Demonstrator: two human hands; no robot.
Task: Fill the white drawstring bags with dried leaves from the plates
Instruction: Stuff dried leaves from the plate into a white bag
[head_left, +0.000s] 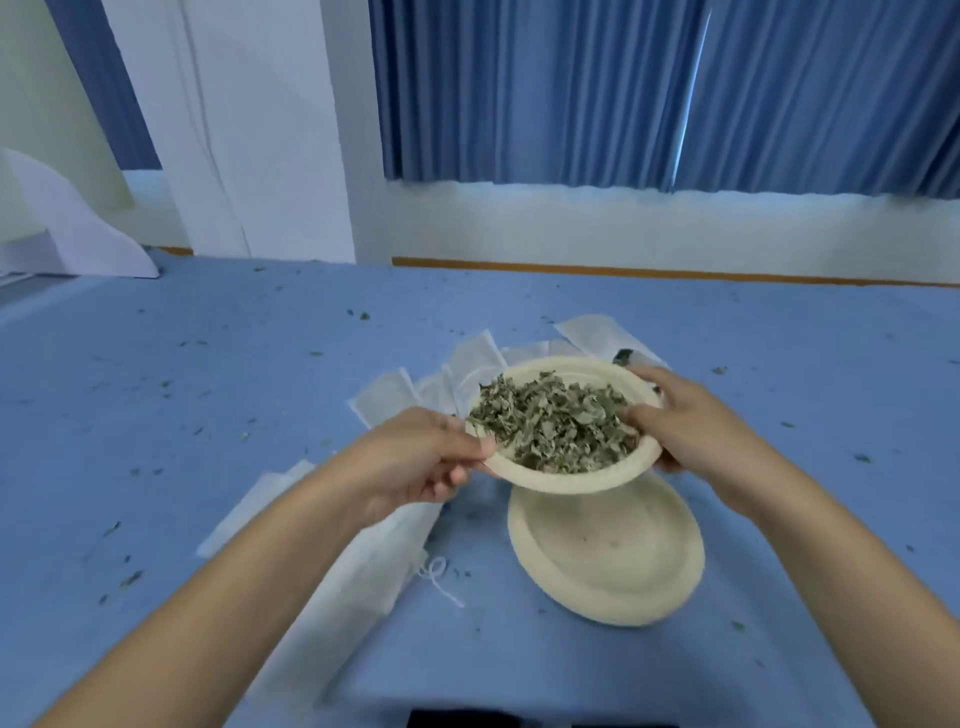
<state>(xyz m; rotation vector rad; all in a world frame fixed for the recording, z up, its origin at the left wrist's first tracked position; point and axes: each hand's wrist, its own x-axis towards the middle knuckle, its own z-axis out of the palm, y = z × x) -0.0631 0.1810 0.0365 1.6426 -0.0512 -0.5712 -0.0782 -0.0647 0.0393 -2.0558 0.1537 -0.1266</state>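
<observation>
Head view: two bare hands lift a cream plate (571, 475) heaped with dried leaves (553, 428) above a blue table (208, 415). The left hand (415, 457) pinches the plate's near-left rim between thumb and curled fingers; the right hand (691, 421) clamps the right rim, thumb on top. An empty plate (608, 556) lies directly below. Flat white bags (384, 397) lie behind the plates, more bags (332, 592) under the left forearm
</observation>
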